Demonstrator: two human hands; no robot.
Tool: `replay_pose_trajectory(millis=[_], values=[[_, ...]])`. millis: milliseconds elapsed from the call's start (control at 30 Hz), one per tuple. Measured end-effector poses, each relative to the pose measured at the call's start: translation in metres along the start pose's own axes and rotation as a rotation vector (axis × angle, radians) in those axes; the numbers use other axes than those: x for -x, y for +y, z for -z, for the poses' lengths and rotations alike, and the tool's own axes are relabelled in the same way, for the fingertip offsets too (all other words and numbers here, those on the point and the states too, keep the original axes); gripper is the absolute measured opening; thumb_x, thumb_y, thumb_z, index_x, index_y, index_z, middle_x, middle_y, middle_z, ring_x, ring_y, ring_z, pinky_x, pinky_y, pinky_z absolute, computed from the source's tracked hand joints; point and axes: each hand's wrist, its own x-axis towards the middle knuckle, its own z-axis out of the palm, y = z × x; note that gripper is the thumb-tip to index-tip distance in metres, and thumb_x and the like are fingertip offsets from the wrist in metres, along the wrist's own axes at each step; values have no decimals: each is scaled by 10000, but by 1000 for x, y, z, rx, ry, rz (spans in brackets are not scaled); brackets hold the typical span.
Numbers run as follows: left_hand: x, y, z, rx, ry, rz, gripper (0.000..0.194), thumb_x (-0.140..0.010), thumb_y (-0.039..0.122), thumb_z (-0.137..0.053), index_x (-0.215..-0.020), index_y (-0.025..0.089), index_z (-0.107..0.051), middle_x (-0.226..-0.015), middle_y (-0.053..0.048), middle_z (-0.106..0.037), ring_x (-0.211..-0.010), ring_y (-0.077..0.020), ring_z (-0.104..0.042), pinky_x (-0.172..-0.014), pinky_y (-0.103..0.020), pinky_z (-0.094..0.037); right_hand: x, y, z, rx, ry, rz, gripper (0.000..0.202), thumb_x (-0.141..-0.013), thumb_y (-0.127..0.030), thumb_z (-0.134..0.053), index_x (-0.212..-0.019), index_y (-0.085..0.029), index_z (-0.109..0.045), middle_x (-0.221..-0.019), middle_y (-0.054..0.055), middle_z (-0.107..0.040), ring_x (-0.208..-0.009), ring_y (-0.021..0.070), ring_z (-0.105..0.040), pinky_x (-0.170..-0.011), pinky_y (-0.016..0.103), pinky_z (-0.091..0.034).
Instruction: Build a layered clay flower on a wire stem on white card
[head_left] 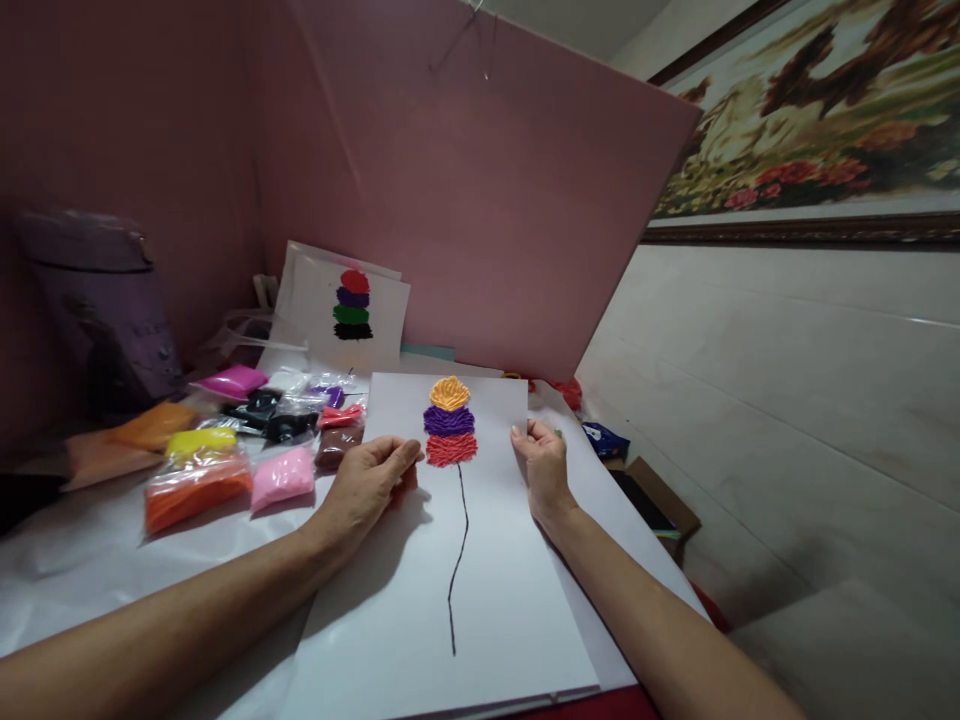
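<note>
A white sheet of paper [525, 620] lies in front of me, its far part raised. On it sit three textured bands, made of what looks like modelling clay: an orange-yellow rounded top [450, 393], a purple middle [448, 421] and a coral-red bottom [451, 450]. A thin dark wavy line [466, 520] runs down from them. My right hand [546, 468] pinches the sheet's right edge between thumb and fingers. Just left of the bands, my left hand [371, 475] is closed over the paper, thumb against fingers, casting a shadow; what it pinches, if anything, is hidden.
Bags of coloured material lie at left, among them orange [196, 492], light pink [283, 478] and yellow [201, 443]. Behind leans another sheet [311, 310] with red, purple, green and black bands. A pink panel [480, 190] stands behind; a purple container [112, 310] is far left.
</note>
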Motion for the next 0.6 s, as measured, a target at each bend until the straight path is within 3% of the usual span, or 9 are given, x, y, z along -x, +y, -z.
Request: replay_pose_trajectory(millis=[167,333,433,600], values=[[1,0,2,44,15,-5,429,-683,431,-649,-956,101,-669,-525,37,-514,-424,-71,-393,-401,-198,-263,0,0,0,14,-1,9,208,-623,-323,-679,-752,-191,-583,-534,-53,-520,-445,94,-362,-457,234,-250],[-1,-2,2,87,1,-38,377,-557,305,-747,-874,131,-640,-549,56,-523,-414,-59,-393,-408,-196,-303,0,0,1,33,0,13,217,-625,-341,-681,-756,-198,-585,-520,-58,-498,-438,94,-336,-449,238,-220],[0,-1,1,57,17,-20,327,-586,387,-750,-722,152,-568,-519,51,-520,-389,-59,-396,-389,-193,-300,0,0,1,34,1,11,213,-628,-340,-684,-753,-199,-585,-516,-59,-493,-436,93,-328,-445,239,-215],[2,2,0,-19,-35,-16,467,-738,604,-578,-639,149,-557,-432,43,-458,-364,-58,-358,-370,-190,-231,0,1,1,13,-7,3,187,-641,-320,-679,-747,-199,-583,-527,-61,-503,-438,91,-345,-454,237,-241]])
